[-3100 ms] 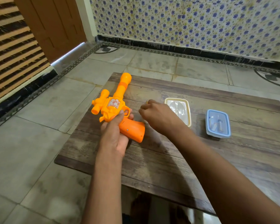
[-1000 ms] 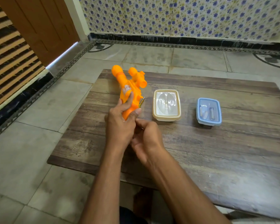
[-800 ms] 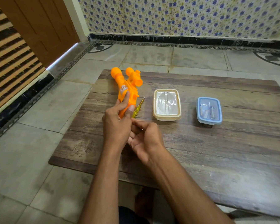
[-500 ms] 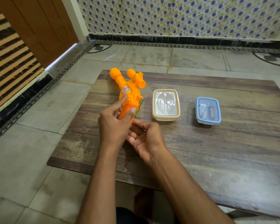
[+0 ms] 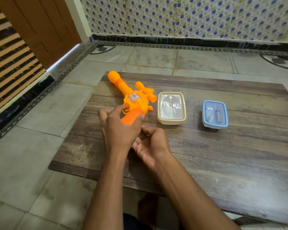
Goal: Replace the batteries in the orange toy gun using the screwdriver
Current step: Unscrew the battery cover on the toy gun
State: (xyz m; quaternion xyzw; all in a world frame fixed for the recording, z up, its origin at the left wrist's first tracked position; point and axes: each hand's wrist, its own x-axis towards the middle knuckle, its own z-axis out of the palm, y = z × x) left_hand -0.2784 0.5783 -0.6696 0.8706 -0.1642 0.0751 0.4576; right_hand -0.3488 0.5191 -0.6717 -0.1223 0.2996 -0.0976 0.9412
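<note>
Tiled floor, blue-flower wall tiles behind, wooden door at far left. Low dark wooden surface [image 5: 223, 155] carries everything.

Orange toy gun [image 5: 135, 98] at the surface's left-far part, barrel pointing away and left, scope toward the right, handle toward the person. Left hand [image 5: 118, 128] grips the handle: thumb on its right side, index finger stretched toward the trigger area. Right hand [image 5: 151, 143] just beside it, touching or nearly so, fingers loosely curled; whether its grip holds anything cannot be told. Screwdriver not visible in this view, possibly hidden under the hands or the gun.

Beige-rimmed clear box [image 5: 171, 107] just right of the gun, lid on, contents unclear. Blue-rimmed clear box [image 5: 214, 114] further right, lid on, small cylinders inside, probably batteries.

Handling, as judgement: hollow moulded plastic, light, stiff, smooth enough to slide on the wood when pushed. Scope and trigger guard look like the thin, breakable parts. Best hold is the thick handle or the body behind the barrel, pinned flat so it does not spin under the driver. The cover screw is likely small and easily lost
</note>
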